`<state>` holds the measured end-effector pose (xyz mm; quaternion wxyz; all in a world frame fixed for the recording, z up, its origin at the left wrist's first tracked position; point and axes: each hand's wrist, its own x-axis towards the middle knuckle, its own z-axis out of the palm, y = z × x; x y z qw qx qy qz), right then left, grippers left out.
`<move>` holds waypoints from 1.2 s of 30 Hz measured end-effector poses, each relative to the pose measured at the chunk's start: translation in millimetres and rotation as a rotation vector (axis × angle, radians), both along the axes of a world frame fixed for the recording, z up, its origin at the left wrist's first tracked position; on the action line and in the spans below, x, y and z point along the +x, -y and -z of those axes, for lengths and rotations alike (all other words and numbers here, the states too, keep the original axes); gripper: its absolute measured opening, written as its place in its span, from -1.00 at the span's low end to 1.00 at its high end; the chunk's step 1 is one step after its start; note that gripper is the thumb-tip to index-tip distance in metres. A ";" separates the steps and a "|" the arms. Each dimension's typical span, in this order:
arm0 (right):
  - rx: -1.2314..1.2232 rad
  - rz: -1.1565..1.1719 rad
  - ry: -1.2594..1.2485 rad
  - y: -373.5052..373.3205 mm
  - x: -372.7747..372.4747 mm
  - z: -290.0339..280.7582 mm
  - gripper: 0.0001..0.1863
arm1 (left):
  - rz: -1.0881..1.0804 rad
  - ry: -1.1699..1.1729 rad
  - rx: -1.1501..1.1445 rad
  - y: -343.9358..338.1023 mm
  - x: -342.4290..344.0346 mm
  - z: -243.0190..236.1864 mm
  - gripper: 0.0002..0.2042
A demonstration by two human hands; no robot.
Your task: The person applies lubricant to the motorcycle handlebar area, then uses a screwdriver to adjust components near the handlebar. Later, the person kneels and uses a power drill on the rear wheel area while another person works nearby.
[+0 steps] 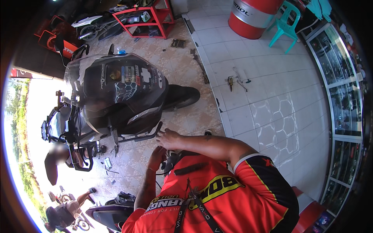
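A large dark motorcycle [128, 89] stands before me, with stickers on its bodywork and its wheel [180, 97] pointing right. Along its near side runs a black metal bar [143, 138] with an upturned end. My right hand [168, 139] is at that end, fingers bent and drawn together; whatever they grip is too small to make out. Just below, close to my body, my left hand [157, 156] has its fingers closed, and what they hold is hidden. The two hands nearly touch. A dark object under them is partly covered by my arms and red shirt.
Pliers [230, 83] and a T-handle wrench [247, 81] lie on the white tiles. Behind stand a red rack [145, 19], a red drum [250, 19] and a teal chair [286, 27]. Glass cabinets [342, 93] line the right. Another person [64, 213] is at lower left.
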<state>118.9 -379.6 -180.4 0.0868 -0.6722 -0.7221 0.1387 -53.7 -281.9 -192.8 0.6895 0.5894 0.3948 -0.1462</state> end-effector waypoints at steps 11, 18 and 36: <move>-0.086 0.220 0.040 118.5 238.0 -23.2 -0.82 | 0.571 0.182 0.288 72.7 235.2 5.5 -0.65; -0.497 0.522 0.052 208.5 437.1 -23.2 -0.81 | 0.493 0.297 0.263 70.8 382.6 31.2 -0.49; -0.842 2.039 -1.139 508.1 459.7 149.4 -0.84 | -0.050 -0.002 -0.181 -44.8 556.8 76.7 -0.51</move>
